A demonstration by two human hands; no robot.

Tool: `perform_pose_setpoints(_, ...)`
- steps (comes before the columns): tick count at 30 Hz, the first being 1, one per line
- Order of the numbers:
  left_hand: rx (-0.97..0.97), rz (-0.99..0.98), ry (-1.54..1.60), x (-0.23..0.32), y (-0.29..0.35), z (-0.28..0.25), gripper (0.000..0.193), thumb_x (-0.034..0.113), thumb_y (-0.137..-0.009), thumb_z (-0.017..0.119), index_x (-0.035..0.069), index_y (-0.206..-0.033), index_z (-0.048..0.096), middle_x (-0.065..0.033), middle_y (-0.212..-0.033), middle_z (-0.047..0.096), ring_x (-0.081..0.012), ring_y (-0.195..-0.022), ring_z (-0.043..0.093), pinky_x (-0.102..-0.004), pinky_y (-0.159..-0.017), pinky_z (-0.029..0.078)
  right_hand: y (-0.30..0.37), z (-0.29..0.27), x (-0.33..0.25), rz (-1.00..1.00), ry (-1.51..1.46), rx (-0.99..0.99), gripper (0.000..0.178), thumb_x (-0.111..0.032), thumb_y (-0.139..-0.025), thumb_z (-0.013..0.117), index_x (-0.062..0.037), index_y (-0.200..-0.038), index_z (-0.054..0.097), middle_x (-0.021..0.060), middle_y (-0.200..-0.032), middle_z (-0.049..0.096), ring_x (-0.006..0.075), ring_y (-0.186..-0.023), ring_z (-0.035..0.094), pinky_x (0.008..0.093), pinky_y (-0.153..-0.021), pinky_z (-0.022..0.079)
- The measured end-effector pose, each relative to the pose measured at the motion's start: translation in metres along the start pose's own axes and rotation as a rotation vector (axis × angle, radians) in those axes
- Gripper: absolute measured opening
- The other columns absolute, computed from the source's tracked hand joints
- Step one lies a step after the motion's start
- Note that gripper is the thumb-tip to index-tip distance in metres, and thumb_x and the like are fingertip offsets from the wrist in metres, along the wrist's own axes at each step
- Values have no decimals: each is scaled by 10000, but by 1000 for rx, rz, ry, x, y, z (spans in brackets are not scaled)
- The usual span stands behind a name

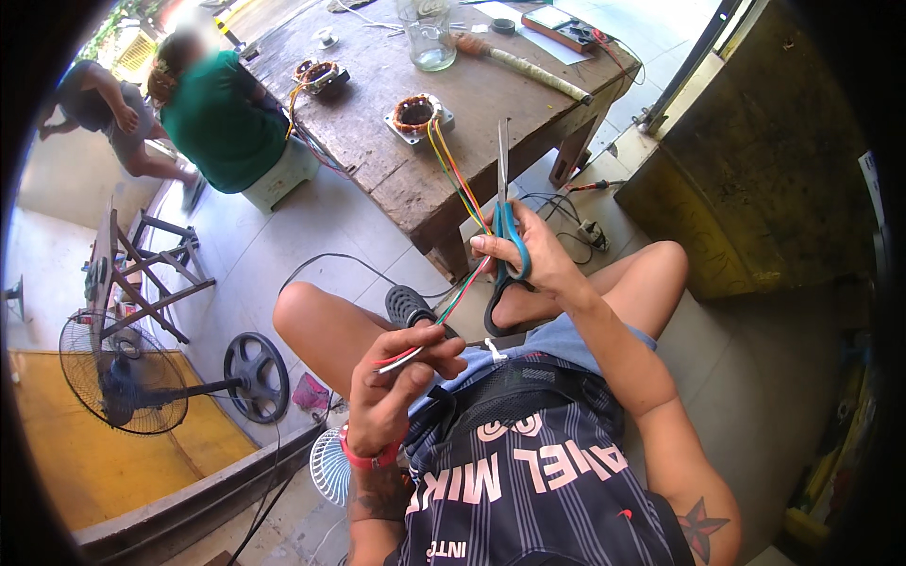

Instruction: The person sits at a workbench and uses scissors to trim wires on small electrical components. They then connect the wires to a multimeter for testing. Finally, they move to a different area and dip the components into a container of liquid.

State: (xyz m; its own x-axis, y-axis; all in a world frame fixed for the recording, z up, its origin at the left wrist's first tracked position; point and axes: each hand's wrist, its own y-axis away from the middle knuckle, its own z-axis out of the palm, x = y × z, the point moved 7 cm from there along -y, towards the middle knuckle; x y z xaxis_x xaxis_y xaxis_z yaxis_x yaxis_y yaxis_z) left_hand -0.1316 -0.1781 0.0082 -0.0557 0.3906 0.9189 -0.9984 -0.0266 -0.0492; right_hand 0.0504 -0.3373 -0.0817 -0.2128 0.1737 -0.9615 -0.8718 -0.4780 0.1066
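My left hand (401, 382) pinches the loose ends of a bundle of coloured wires (460, 184) over my lap. The wires run up to a copper-wound motor stator (416, 115) lying near the front edge of the wooden workbench (396, 174). My right hand (533, 255) grips blue-handled scissors (504, 203), blades pointing up and closed, right beside the wires where they pass my fingers. I sit with bare knees raised, a dark sandal between them.
A second stator (319, 75), a glass jar (430, 42), a wrapped stick (524, 64) and a meter (557, 26) lie on the bench. A person in green (222, 118) sits at its left. A standing fan (118, 373) lies on the floor at left, a dark cabinet (755, 179) stands right.
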Motion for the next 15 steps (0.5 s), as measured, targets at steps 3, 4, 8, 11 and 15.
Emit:
perform_pose_setpoints(3, -106, 153, 61, 3, -21, -2, 224, 128, -1076, 580, -38, -1218, 628, -136, -1118, 695, -184, -991, 679, -345, -881, 556, -2, 2, 7, -8, 28, -35, 401, -176, -924, 807, -7, -1164, 535, 95, -888, 697, 148, -691, 694, 283, -622, 563)
perform_pose_setpoints(4, -12, 161, -75, 1, -27, -9, 209, 143, -1084, 567, -30, -1179, 636, -119, -1095, 677, -181, -975, 673, -344, -882, 552, -3, 1, 10, 8, 36, -21, 410, -184, -921, 812, -7, -1166, 535, 91, -891, 698, 142, -699, 694, 284, -626, 566)
perform_pose_setpoints(8, 207, 206, -262, -3, -57, -24, 239, 219, -1124, 498, 9, -1175, 600, -43, -979, 558, -147, -872, 591, -302, -857, 508, 0, -4, 8, -4, 180, 49, 470, -228, -895, 844, -21, -1181, 535, 82, -882, 698, 164, -704, 698, 315, -632, 568)
perform_pose_setpoints(11, 136, 33, 159, -21, -75, -21, 250, 202, -1128, 485, 16, -1290, 526, 1, -871, 487, -95, -761, 473, -260, -717, 429, 13, -9, -28, -296, 638, 208, 520, -267, -866, 869, -49, -1200, 536, 97, -867, 699, 241, -699, 706, 371, -637, 559)
perform_pose_setpoints(15, 248, 1, 94, -30, -84, -33, 240, 177, -1107, 534, 22, -1291, 534, 46, -782, 421, -39, -671, 378, -224, -644, 367, 35, 2, -57, -487, 896, 94, 484, -307, -835, 880, -72, -1156, 603, 156, -885, 706, 366, -743, 705, 421, -664, 547)
